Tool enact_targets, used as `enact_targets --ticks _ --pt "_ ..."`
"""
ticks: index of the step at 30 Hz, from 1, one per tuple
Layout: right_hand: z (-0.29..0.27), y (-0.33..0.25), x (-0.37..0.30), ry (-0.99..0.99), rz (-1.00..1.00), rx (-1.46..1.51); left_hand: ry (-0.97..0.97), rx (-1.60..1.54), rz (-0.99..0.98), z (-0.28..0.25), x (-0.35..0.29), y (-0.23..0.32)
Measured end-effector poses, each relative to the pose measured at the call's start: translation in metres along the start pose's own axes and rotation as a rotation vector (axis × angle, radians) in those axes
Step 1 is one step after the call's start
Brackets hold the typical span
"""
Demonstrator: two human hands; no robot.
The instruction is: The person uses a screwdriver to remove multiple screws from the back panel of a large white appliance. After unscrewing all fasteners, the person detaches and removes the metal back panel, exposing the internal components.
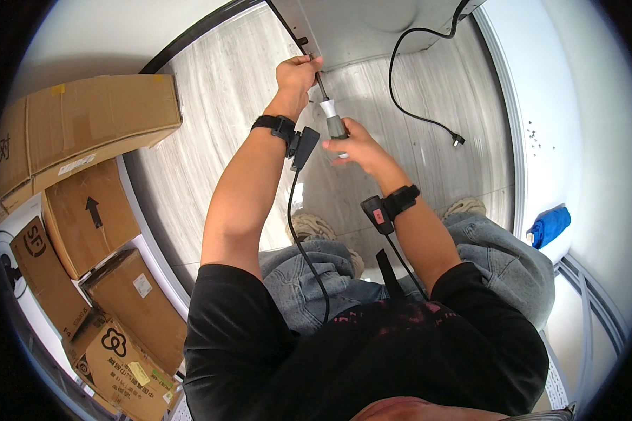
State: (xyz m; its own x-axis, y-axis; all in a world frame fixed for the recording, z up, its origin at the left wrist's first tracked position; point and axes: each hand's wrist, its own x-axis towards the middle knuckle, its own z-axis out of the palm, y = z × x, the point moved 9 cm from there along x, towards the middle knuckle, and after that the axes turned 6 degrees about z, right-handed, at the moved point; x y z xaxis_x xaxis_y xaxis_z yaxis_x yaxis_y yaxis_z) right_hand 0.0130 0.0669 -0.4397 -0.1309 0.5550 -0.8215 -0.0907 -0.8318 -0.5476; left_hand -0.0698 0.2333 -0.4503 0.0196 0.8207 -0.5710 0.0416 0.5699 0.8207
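My right hand [360, 149] is closed round the handle of a screwdriver [336, 127], grey with a white collar. Its thin metal shaft slants up and away to the lower edge of a pale metal appliance panel [365, 34]. At the tip end, my left hand [297, 76] is closed, thumb and fingers pinching about the shaft right by the panel's corner. The fingers hide the tip and whatever it meets there. Both wrists wear black straps with small cabled devices.
A black power cord [395, 91] hangs from the panel and ends in a plug [458, 139] on the grey wood-look floor [225, 91]. Cardboard boxes [95, 217] are stacked at left. On the right, a blue bundle [549, 226] lies on a white ledge. My shoes are below.
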Motion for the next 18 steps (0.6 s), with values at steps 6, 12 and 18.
enact_targets --ticks 6,12,18 --pt "-0.001 -0.003 -0.002 -0.246 -0.054 0.273 -0.031 -0.060 -0.010 0.002 0.001 -0.001" --pt "-0.010 -0.001 0.002 -0.099 -0.056 -0.013 -0.004 0.000 -0.004 0.002 0.001 0.001" --pt "-0.010 -0.003 -0.003 -0.211 0.004 0.293 -0.037 -0.029 -0.010 0.003 0.007 -0.003"
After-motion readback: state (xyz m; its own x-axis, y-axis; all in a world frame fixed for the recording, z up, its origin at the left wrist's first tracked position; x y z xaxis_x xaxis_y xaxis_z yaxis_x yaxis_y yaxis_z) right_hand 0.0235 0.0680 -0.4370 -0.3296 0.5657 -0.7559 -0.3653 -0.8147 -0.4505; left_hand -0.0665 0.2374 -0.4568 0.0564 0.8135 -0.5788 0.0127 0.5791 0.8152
